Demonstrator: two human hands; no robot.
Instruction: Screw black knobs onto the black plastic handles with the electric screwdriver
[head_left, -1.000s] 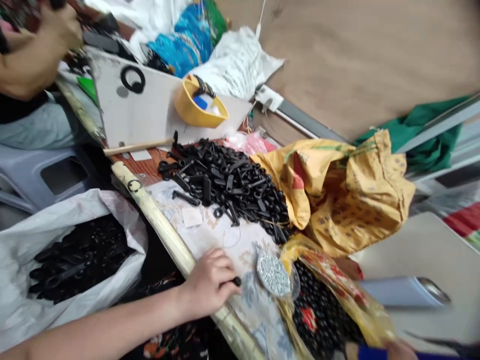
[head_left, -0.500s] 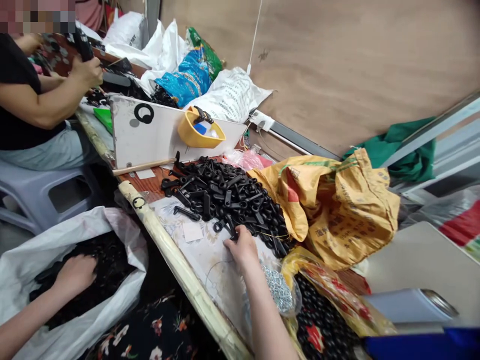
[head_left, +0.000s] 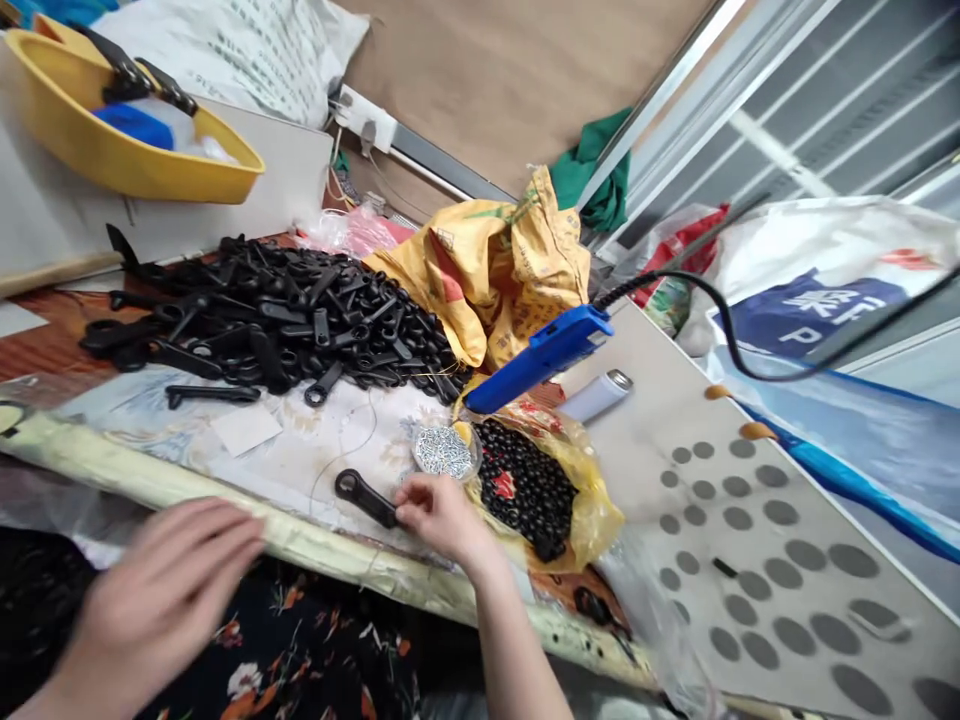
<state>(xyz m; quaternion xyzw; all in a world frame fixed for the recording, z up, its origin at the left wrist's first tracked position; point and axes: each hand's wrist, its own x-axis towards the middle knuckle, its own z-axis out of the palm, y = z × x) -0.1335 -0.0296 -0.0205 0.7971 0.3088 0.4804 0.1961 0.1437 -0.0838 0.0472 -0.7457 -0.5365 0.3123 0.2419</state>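
Note:
My right hand (head_left: 439,512) pinches one end of a black plastic part with a ring end (head_left: 365,496), low over the table's front. Just behind that hand is a clear bowl of small silvery screws or pins (head_left: 444,452). A yellow bag holding glossy black round pieces (head_left: 517,490) lies to its right. My left hand (head_left: 165,590), slightly blurred, is over the table's front edge with fingers stretched out and nothing visible in them. A large heap of similar black parts (head_left: 300,310) covers the back left of the table.
A blue electric tool with a cord (head_left: 540,358) slants above the yellow bag. A yellow basket (head_left: 150,170) hangs on the left board. Behind the heap lies a crumpled yellow sack (head_left: 480,260). A white can (head_left: 596,395) and a perforated panel (head_left: 720,560) are at right.
The view has swung right. My left hand has come out of the white sack of black parts. My right hand has moved from the heap to the table's front with a black part.

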